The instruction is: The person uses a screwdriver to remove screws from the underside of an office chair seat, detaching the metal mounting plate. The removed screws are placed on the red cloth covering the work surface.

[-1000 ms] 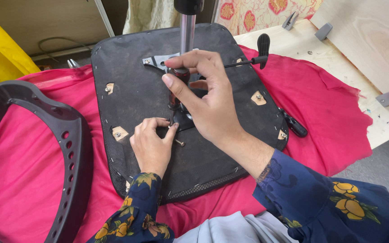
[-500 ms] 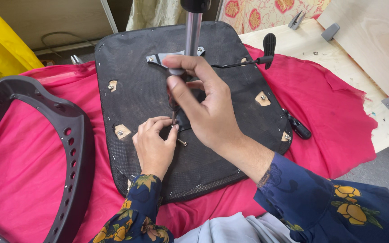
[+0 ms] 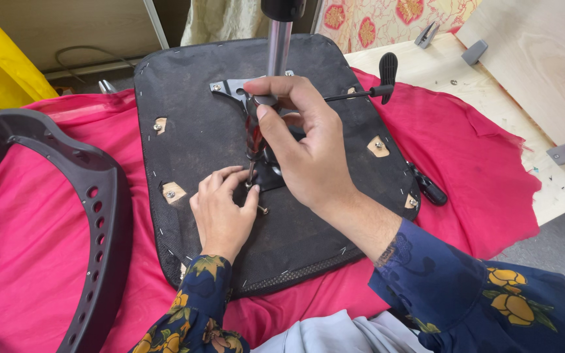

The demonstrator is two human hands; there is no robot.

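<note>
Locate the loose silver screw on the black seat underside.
Head view, centre: loose silver screw lies on the black seat underside, just right of the left hand's fingertips.

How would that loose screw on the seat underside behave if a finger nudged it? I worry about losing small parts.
The loose screw lies on its side on the black seat base beside the left hand, so it would probably roll in a curve. The base's rough fabric likely slows it. It looks small and light, easily flicked off onto the red cloth.

Screwdriver [image 3: 254,134] upright, dark reddish handle, tip on screw [image 3: 248,185] at black plate [image 3: 271,175] edge. Spare screw [image 3: 262,210] lying loose on seat base [image 3: 197,144], just beside.
</note>
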